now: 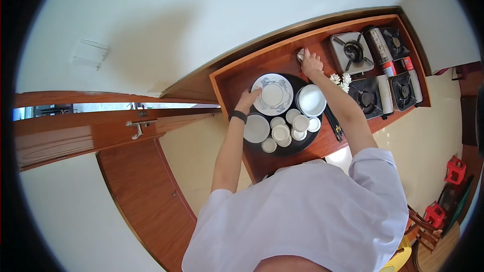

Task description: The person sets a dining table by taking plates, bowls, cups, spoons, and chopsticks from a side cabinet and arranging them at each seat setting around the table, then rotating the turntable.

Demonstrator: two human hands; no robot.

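On the wooden counter (229,81) rests a round black tray (302,147) crowded with white dishes. My left hand (247,99) grips the left rim of a blue-patterned white plate (273,94) over the tray. Below that plate lies a plain white plate (256,129). Several small white cups (281,133) stand in the tray's lower part, and a stack of white bowls (311,100) is at its right. My right hand (311,63) reaches to the counter's back, its fingers closed on a small white item (301,55) that I cannot make out.
Portable gas stoves (352,53) fill the counter's right end, beside gas canisters (388,68). White ornaments (341,80) and dark chopsticks (334,123) lie near my right forearm. A door handle (140,127) is at the left; red stools (455,170) stand far right.
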